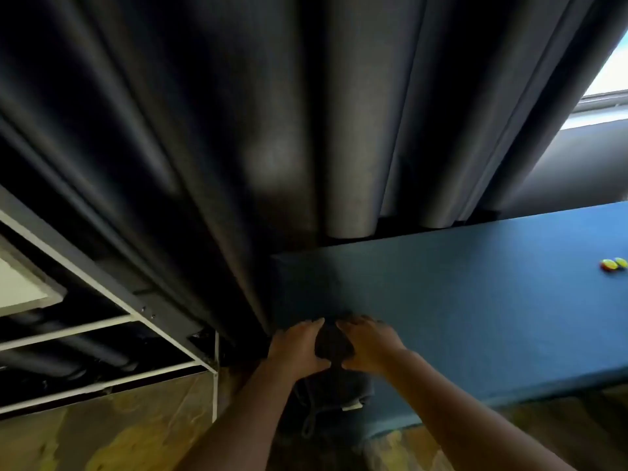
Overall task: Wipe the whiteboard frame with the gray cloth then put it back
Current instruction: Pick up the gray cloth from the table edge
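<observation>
Leftmost, a whiteboard (20, 287) shows only as a pale corner at the picture's edge, with its dark frame (44, 266) along it. A stand (170, 334) of dark bars and pale rails slants down beside it to a thin upright leg, and dark pipes lie behind the rails. Below lies a mottled yellow-brown floor (102, 430). Heavy dark curtains (272, 130) hang in long folds across the middle, down to the far edge of a blue table (475, 317).

At the table's near left corner, the left hand (299, 348) and the right hand (368, 345) press side by side on the gray cloth (334, 341), fingers spread and curled over it; both grasp the cloth, bunched between them. More of it hangs over the table's edge below the wrists, with a small pale tag showing. Both forearms reach up from the bottom of the picture.

Far right on the table sit two small yellow and red things (613, 265), too blurred to name. Above them a bright window (608, 79) shows past the curtain.
</observation>
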Motion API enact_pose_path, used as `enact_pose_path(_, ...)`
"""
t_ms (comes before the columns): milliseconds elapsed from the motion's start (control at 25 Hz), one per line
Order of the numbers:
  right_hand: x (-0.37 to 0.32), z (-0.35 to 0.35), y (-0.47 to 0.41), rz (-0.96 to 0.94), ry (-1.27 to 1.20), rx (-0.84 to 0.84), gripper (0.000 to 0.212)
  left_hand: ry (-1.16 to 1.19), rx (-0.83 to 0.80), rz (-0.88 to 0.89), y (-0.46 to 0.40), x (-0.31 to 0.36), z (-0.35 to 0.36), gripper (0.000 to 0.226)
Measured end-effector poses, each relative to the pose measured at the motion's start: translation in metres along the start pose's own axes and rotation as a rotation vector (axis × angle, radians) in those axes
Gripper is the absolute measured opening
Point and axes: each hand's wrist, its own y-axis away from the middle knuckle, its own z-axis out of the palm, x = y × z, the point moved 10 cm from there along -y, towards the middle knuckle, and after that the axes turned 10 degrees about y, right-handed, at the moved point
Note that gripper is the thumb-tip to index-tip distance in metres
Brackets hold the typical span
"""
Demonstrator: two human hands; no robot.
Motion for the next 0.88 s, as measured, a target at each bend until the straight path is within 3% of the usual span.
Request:
enact_pose_path(280, -0.014, 0.052, -0.020, -0.060, -0.012, -0.073, 0.073, 0.005, -0.016, -0.076, -0.017, -0.030, 0.048, 0.066)
enact_pose_path(560, -0.012, 0.068, -0.017, -0.070, -0.015, 0.005, 0.066, -0.031, 0.092, -0.051, -0.011, -0.032, 0.061, 0.054)
enact_pose_path(880, -0.015, 0.065, -0.011, -0.073, -0.023, 0.068, 0.037, -0.081, 0.144, -0.009, -0.009, -0.026, 0.058, 0.036)
